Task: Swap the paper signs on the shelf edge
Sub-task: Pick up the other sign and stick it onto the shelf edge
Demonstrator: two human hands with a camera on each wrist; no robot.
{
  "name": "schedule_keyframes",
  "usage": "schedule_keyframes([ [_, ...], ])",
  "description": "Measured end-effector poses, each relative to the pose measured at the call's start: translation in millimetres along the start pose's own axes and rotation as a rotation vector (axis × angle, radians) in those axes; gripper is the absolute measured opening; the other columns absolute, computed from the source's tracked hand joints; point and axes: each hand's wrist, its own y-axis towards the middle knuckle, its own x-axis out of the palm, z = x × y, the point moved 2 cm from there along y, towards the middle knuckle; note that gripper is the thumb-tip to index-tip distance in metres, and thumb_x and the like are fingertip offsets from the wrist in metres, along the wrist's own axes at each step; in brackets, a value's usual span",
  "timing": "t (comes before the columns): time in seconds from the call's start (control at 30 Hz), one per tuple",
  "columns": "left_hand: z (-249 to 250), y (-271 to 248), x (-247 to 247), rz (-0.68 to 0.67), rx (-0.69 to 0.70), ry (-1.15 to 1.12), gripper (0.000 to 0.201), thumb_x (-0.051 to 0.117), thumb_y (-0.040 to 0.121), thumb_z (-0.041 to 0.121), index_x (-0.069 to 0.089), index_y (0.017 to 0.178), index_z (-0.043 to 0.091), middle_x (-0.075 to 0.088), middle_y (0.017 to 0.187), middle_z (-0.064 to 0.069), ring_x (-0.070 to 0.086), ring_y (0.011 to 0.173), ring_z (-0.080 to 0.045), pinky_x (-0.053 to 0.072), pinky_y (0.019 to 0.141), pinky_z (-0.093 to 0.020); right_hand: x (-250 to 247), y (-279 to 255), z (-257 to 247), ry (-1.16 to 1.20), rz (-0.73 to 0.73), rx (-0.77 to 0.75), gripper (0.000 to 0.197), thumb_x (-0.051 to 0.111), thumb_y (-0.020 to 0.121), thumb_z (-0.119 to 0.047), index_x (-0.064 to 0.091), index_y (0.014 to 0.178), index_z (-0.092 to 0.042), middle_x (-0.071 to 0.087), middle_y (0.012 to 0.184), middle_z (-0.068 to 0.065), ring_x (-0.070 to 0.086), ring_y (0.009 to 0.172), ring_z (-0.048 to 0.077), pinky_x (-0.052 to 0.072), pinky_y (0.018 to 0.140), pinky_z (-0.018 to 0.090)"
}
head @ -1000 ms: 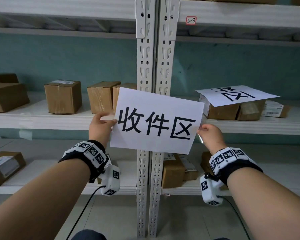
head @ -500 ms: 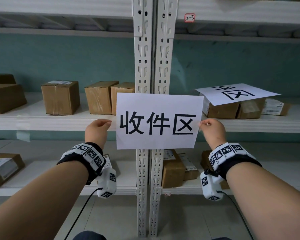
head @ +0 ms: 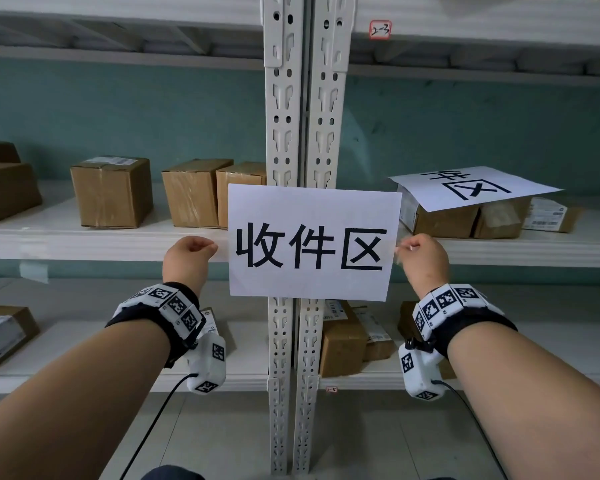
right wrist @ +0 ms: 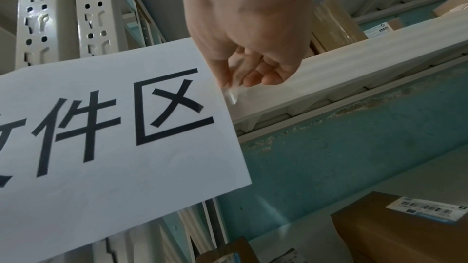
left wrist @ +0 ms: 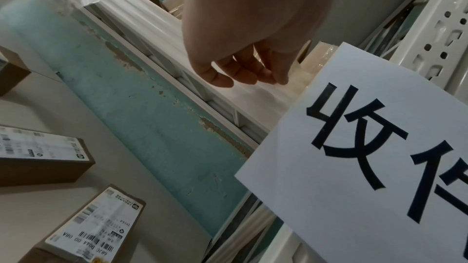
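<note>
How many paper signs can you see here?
2: one sign held at the shelf edge across the uprights, another sign lying on boxes on the right. More may be hidden.

Bare forearms; each wrist wears a black band with white coded tiles and a white camera trailing a black cable.

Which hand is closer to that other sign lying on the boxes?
Right. The right hand is just below-left of the loose sign; the left hand sits beyond the hanging sign.

Our left hand raised with fingers loosely curled and holding nothing, our right hand raised, thumb and fingers pinched, both forearms outstretched.
</note>
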Motion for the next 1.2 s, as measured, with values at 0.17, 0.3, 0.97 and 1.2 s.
schedule_keyframes([
  [0.17,-4.7,1.2,-2.2,-0.003,0.015,0.019,0.010,0.062,0.091,0.020,0.068,0.095,0.013,0.065,0.093,-0.002,0.056,0.088,-0.019,0.041,0.079,-0.031,-0.5,0.9,5.3,0.014,-0.013,0.024,0.013,0.054,0.092,-0.017,0.066,0.091,-0.012,0.060,0.086,-0.002,0.057,0.086,0.022,0.044,0.075,0.031],
  [0.3,-8.2,0.9,-3.0,-0.005,0.011,0.019,0.014,0.059,0.092,0.022,0.068,0.099,0.013,0.065,0.094,0.000,0.057,0.090,-0.020,0.040,0.080,-0.030,3.0,1.6,8.6,0.000,-0.020,0.010,0.013,0.052,0.092,-0.014,0.065,0.087,-0.015,0.060,0.090,-0.003,0.054,0.085,0.019,0.043,0.077,0.031],
  [0.97,-15.5,3.1,-4.1,-0.017,0.000,0.061,0.013,0.059,0.092,0.025,0.067,0.093,0.015,0.064,0.090,-0.001,0.056,0.085,-0.020,0.041,0.075,-0.031,7.3,4.6,8.9,-0.063,-0.022,0.004,0.017,0.055,0.092,-0.022,0.062,0.104,-0.011,0.066,0.106,0.008,0.060,0.095,0.028,0.046,0.077,0.034],
  [1.2,-18.2,6.6,-3.0,-0.006,0.007,0.060,0.016,0.060,0.092,0.026,0.068,0.096,0.013,0.065,0.091,-0.002,0.056,0.085,-0.020,0.041,0.074,-0.031,10.7,6.8,9.7,-0.070,-0.018,0.010,0.018,0.054,0.093,-0.023,0.061,0.104,-0.012,0.066,0.107,0.007,0.053,0.083,0.021,0.042,0.071,0.030],
])
